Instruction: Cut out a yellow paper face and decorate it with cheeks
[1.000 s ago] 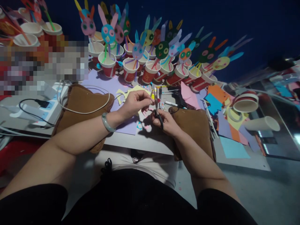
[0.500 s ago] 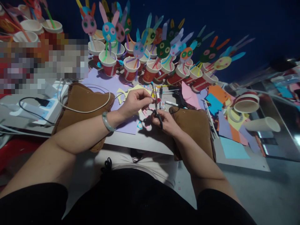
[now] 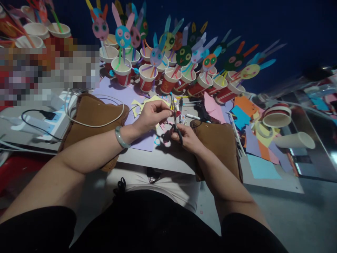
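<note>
My left hand (image 3: 155, 114) is closed in a pinch, with a small red paper piece (image 3: 178, 113) at its fingertips. My right hand (image 3: 186, 136) grips scissors (image 3: 179, 133) by their black handles. The blades point away from me and pass right beside the left fingertips, at the red piece. How far the blades cut into it is too small to tell. Below the hands, pink and blue paper scraps (image 3: 157, 141) lie on the table. A yellow cut sheet (image 3: 137, 107) and a purple sheet (image 3: 142, 142) lie by the left hand.
Red paper cups (image 3: 170, 84) with rabbit-faced paper figures line the back. Brown cushions (image 3: 92, 112) (image 3: 217, 144) flank my hands. A white marker (image 3: 192, 116) lies beyond the right hand. Coloured paper (image 3: 254, 146) and a cup on its side (image 3: 295, 140) lie right; a power strip (image 3: 56, 119) left.
The scissors' blades have shifted very slightly beside the red piece. Both hands stay almost in the same place.
</note>
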`<move>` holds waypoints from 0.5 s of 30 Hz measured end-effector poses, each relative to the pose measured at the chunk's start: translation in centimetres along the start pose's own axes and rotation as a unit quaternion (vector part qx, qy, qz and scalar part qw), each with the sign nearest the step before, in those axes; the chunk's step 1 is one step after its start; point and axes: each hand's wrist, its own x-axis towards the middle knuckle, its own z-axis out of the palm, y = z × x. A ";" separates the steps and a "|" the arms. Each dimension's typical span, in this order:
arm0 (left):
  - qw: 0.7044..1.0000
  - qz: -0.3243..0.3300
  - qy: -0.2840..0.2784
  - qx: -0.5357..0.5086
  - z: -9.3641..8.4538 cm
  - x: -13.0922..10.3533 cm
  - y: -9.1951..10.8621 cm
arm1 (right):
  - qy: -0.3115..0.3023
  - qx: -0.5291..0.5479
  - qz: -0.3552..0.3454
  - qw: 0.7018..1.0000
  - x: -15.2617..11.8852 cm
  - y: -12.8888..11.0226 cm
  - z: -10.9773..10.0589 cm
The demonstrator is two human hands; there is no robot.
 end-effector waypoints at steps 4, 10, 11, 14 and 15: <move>1.000 0.001 0.007 0.001 0.1 0.0 0.0 | 0.004 -0.001 0.001 1.000 0.0 0.0 0.0; 1.000 0.003 0.011 -0.011 0.1 -0.1 0.1 | 0.003 -0.006 0.000 1.000 0.0 0.0 0.0; 1.000 0.003 0.012 -0.013 0.1 -0.1 0.1 | 0.003 -0.006 0.001 1.000 0.0 0.0 0.0; 1.000 0.005 0.008 -0.011 0.1 -0.1 0.1 | 0.004 -0.007 0.002 1.000 0.0 0.1 0.0; 1.000 0.005 0.007 -0.010 0.1 0.0 0.1 | 0.004 -0.008 0.001 1.000 0.0 0.1 0.0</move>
